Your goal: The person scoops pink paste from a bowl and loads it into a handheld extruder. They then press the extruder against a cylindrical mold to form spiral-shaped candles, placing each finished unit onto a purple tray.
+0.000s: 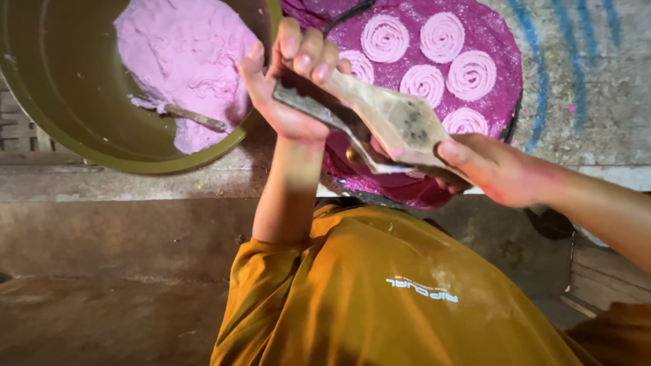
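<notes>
My left hand (pixel 288 81) grips one handle end of a worn wooden dough press (pixel 400 122), fingers curled over it. Gripping the press's other end from below is my right hand (pixel 488 169). The press hangs over the near edge of a round purple mat (pixel 498 41) that carries several pink dough spirals (pixel 441 37). A brass part shows under the press, mostly hidden. To the left stands a big olive-green bowl (pixel 61 115) holding a mound of pink dough (pixel 183 54) with a spoon handle (pixel 193 116) stuck in it.
The bowl and mat rest on a raised concrete ledge (pixel 135 183). Grey floor with blue painted lines (pixel 576 61) lies at the right. My mustard-yellow shirt (pixel 393 291) fills the lower middle. Wooden planks (pixel 603 278) sit at the lower right.
</notes>
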